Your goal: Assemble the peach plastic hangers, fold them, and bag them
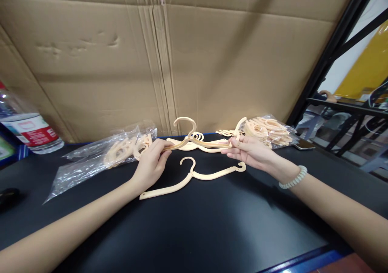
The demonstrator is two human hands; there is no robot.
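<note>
My left hand [153, 160] is closed around the left arm of a cream plastic clothes hanger [194, 124], lifted above the black table with its hook upward. At the other end, the fingers of my right hand [251, 154] pinch the hanger's right arm, together with a small curved cream piece [241, 124] that sticks up. Whether that piece is joined to the hanger is hidden by my fingers. Below, a second hanger [212, 175] lies on the table, with a small hook at its right end and a plain left end. More hangers [210, 149] lie stacked behind the held one.
Clear plastic bags with cream curved parts lie at left [121, 150] and right [268, 129]. Loose cream pieces [226, 133] sit beside the right bag, near a phone [304, 144]. A large bottle [36, 131] stands far left. Behind rises a cardboard wall [91, 63].
</note>
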